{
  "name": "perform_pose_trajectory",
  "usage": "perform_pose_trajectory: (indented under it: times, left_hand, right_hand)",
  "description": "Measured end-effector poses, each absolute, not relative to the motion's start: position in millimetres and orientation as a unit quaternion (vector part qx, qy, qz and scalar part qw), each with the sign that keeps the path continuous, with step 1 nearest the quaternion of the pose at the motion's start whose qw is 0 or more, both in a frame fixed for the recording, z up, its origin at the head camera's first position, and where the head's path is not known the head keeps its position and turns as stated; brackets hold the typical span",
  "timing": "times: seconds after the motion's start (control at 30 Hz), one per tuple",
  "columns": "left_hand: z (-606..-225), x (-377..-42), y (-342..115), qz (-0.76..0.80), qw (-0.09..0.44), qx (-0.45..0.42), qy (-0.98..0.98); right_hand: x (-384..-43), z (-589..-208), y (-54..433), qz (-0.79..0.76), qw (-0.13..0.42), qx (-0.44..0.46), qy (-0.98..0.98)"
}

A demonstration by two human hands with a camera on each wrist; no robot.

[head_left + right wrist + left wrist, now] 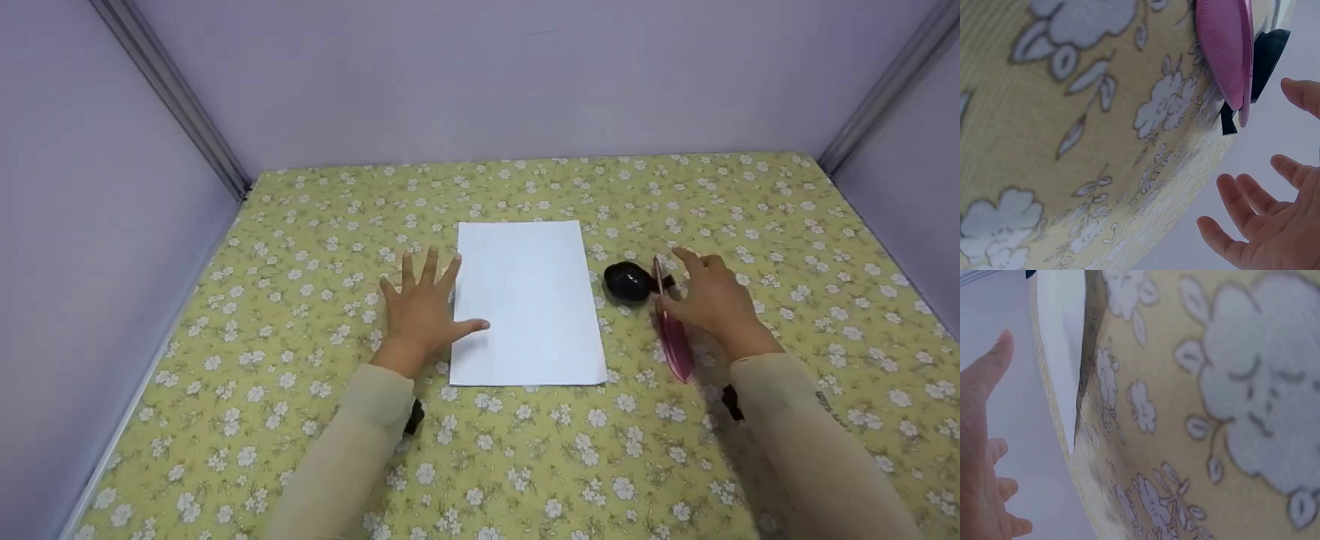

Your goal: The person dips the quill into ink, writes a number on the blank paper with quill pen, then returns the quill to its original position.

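A white sheet of paper (525, 300) lies on the flowered cloth, and its edge also shows in the left wrist view. Over the paper's left edge my left hand (421, 313) spreads its fingers, the thumb reaching across the sheet; the left wrist view shows this hand raised off the cloth. My right hand (712, 300) hovers by a slim pink thing (675, 345) with a thin stem and a broad leaf-shaped end. In the right wrist view its loosely bent fingers hold nothing. Left of the stem sits a round, glossy black object (628, 282) with a small tab.
A yellow-green tablecloth with white flowers (315, 247) covers the table. Pale panels (480, 82) stand behind and at both sides, joined by grey metal posts (176, 97).
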State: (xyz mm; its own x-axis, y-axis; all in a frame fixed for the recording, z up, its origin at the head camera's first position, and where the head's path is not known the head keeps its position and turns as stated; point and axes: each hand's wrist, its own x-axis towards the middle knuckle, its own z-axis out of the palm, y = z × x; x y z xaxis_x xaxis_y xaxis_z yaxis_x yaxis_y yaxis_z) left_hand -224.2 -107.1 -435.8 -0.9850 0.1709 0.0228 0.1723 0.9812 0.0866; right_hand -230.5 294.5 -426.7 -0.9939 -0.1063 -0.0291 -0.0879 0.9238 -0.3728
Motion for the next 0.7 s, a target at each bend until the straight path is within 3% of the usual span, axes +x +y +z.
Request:
perform_pose_trajectory:
  times: [0.23, 0.7]
  left_hand:
    - [-437.8, -220.8, -100.6, -0.046, 0.003, -0.097, -0.994]
    - [-445.5, -217.8, -94.5, -0.061, -0.09, -0.125, -0.986]
  right_hand:
    - [-233.5, -429.2, 299.8, -0.241, 0.062, -0.051, 0.967]
    - [-234.2, -431.0, 302.0, -0.312, 0.096, -0.056, 0.944]
